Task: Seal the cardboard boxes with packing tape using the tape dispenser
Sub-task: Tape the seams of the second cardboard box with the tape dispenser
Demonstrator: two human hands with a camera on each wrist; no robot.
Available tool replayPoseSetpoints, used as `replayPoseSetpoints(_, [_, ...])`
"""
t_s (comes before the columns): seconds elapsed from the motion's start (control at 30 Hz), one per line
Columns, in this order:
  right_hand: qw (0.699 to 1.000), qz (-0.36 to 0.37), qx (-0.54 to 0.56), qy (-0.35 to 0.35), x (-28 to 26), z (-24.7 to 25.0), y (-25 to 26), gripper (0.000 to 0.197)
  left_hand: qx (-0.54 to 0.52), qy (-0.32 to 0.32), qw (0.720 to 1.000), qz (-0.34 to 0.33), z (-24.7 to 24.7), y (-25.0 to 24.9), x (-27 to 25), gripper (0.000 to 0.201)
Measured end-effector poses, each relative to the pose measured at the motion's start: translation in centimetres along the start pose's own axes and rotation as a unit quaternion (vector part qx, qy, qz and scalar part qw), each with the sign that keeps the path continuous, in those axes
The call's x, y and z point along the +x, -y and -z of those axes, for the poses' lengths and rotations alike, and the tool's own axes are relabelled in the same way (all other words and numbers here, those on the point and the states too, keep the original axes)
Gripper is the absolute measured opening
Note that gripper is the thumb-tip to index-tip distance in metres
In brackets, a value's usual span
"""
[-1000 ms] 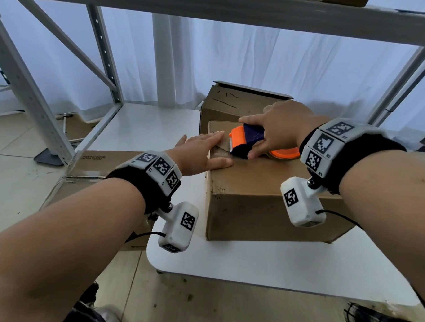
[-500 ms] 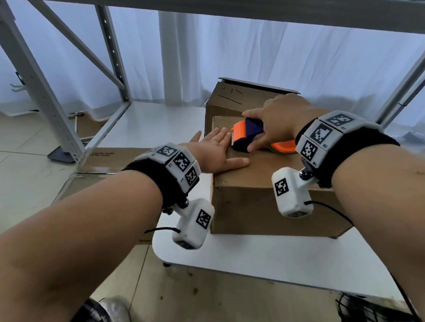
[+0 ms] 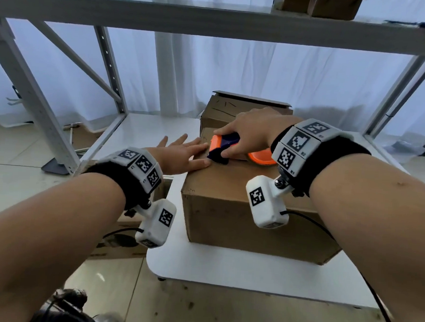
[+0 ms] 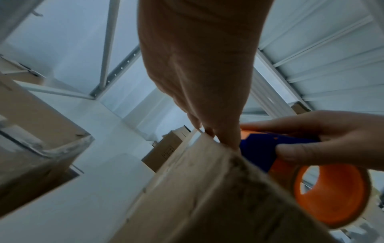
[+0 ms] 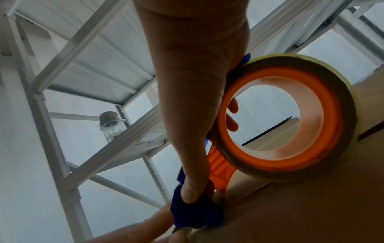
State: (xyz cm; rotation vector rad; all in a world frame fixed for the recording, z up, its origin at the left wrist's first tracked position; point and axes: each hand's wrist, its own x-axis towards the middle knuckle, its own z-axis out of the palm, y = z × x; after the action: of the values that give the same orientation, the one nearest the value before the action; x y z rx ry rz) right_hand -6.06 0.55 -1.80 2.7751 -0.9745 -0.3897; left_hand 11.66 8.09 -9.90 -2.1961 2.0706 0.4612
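A brown cardboard box [image 3: 228,211] stands on the white shelf board [image 3: 225,272]. My right hand [image 3: 247,135] grips the blue and orange tape dispenser [image 3: 223,149] and holds it down on the box's top near the left edge. Its orange tape roll [image 5: 280,115] fills the right wrist view, with my thumb on the blue body [image 5: 195,212]. My left hand [image 3: 182,154] lies flat with straight fingers on the box's top left edge, right beside the dispenser's nose. In the left wrist view the box edge [image 4: 207,189] and the dispenser [image 4: 261,151] show.
A second, open cardboard box [image 3: 233,110] stands right behind the first. Flattened cardboard [image 3: 118,247] lies on the floor at the left. Grey metal rack posts [image 3: 30,97] rise at left and right, with a shelf beam [image 3: 214,20] overhead. A glass jar [image 5: 111,125] sits on a higher shelf.
My head has come closer and lower over the box. My left hand has slid a little farther along the box's left edge. The right hand still holds the dispenser at the same place.
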Motion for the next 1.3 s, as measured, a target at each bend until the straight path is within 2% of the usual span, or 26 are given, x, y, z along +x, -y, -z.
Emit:
replayPoseSetpoints(0.1, [1.0,-0.013,0.02,-0.004,-0.7,-0.7,-0.9,0.064,-0.023,-0.048,0.998,-0.032,-0.4,-2.1,0.9,0.076])
replayPoseSetpoints(0.17, [1.0,-0.012,0.018,-0.012,-0.7,-0.9,-1.0,0.064,-0.085,-0.074,0.992,-0.06,-0.4,-2.7,1.4,0.079])
replayPoseSetpoints(0.27, [1.0,-0.016,0.006,-0.01,-0.1,-1.0,-0.9,0.066,-0.132,-0.064,0.987,-0.066,-0.4,-2.7,1.8,0.086])
replayPoseSetpoints(0.37, [1.0,-0.018,0.011,-0.007,0.3,-1.0,-1.2,0.068,-0.143,-0.082,0.984,-0.066,-0.5,-2.4,2.2,0.095])
replayPoseSetpoints(0.67, [0.999,-0.011,-0.026,-0.024,-1.7,-0.9,-2.6,0.073,-0.068,-0.058,0.995,-0.047,-0.3,-2.2,1.9,0.105])
replayPoseSetpoints(0.83, [0.998,-0.049,-0.038,-0.013,-4.0,-1.7,-4.4,0.074,-0.018,-0.062,0.997,-0.034,0.3,-2.8,1.7,0.092])
replayPoseSetpoints(1.07, [0.998,-0.055,-0.032,0.002,-3.2,-3.0,-4.3,0.074,0.074,-0.02,0.997,-0.015,0.6,-4.7,1.9,0.088])
replayPoseSetpoints(1.2, [0.998,-0.051,-0.039,-0.006,-3.1,-3.5,-4.4,0.073,0.065,-0.027,0.997,-0.03,-0.4,-6.8,1.9,0.089])
replayPoseSetpoints(1.3, [0.998,-0.05,-0.033,-0.005,-3.0,-3.5,-4.5,0.073,0.05,-0.006,0.998,-0.03,-1.1,-7.6,1.9,0.09])
